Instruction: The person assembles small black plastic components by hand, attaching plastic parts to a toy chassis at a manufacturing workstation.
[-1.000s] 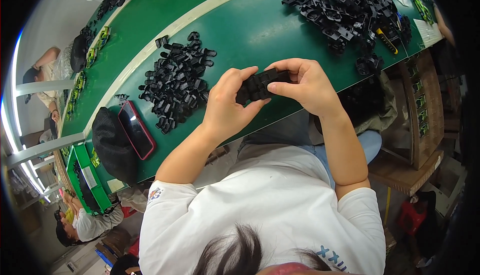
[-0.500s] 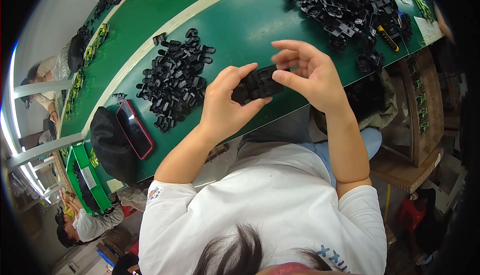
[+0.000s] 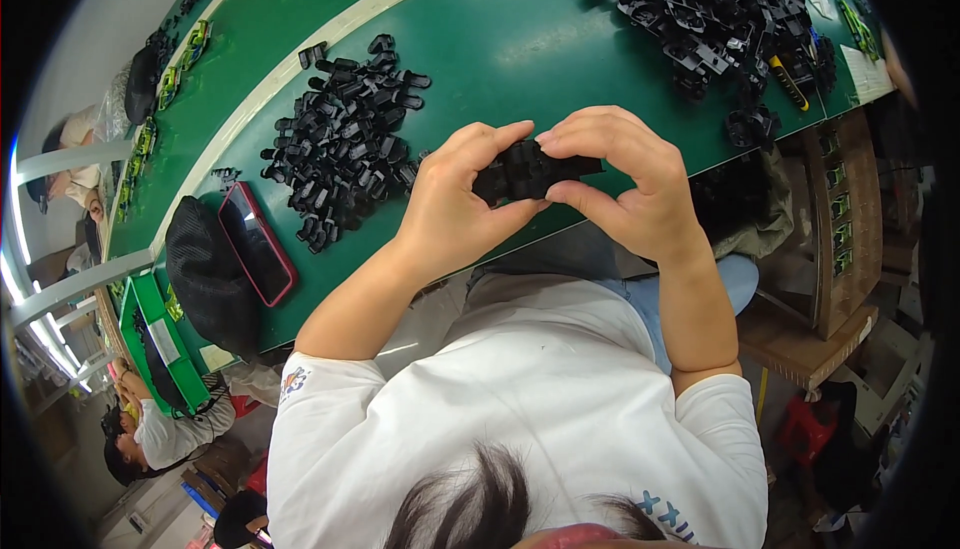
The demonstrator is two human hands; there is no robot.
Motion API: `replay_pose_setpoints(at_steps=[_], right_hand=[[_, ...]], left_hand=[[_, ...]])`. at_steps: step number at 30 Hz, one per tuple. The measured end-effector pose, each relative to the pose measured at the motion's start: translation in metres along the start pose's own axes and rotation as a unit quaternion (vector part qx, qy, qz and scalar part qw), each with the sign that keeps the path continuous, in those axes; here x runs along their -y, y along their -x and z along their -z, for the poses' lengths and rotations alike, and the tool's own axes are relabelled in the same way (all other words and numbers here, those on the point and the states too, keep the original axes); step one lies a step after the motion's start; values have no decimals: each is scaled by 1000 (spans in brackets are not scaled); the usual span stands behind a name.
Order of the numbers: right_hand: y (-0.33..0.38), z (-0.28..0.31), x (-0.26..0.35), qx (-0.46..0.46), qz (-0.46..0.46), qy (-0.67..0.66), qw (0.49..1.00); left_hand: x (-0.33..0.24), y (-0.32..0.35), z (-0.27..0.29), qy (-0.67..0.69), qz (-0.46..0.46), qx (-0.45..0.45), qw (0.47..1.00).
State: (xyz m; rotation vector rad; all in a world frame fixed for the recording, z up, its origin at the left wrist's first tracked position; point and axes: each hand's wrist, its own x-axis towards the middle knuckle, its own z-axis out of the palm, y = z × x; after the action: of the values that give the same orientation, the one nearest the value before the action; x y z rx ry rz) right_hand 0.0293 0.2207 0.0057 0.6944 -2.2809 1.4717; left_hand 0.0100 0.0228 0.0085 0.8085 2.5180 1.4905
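Between both hands, over the near edge of the green table, is a black plastic part [image 3: 522, 173] with a blocky, notched shape. My left hand [image 3: 462, 181] grips its left end, thumb below and fingers above. On its right portion my right hand [image 3: 632, 181] is closed too, thumb and fingertips pinching from both edges. A dark tip sticks out to the right under the right palm. To the left lies a heap of small black plastic pieces [image 3: 340, 139]. A larger heap of black plastic housings [image 3: 710, 19] is at the far right.
A red-cased phone [image 3: 257, 244] lies beside a black mesh bag [image 3: 208, 274] on the left. Past them is a green bin [image 3: 165, 344]. A yellow utility knife [image 3: 789, 83] sits near the right heap. Co-workers sit at the left; a brown rack [image 3: 850, 219] stands to the right.
My right hand has come down from its raised, spread pose and now pinches the black part. The view has shifted slightly.
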Motion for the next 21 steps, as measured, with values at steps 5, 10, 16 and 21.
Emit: replay_pose_setpoints(at_steps=[5,10,16,21], right_hand=[[6,3,-4,1,-23,-47,999],[8,-5,-3,-31,-47,-122,991],[14,-8,-5,-8,-326,-344,881],[10,-10,0,-8,-332,-303,893]], left_hand=[[1,0,-2,64,39,33,997],[3,-1,-5,4,-54,-34,998],[5,-1,-6,-63,-102,-81,989],[5,1,-6,-106,-120,-84,984]])
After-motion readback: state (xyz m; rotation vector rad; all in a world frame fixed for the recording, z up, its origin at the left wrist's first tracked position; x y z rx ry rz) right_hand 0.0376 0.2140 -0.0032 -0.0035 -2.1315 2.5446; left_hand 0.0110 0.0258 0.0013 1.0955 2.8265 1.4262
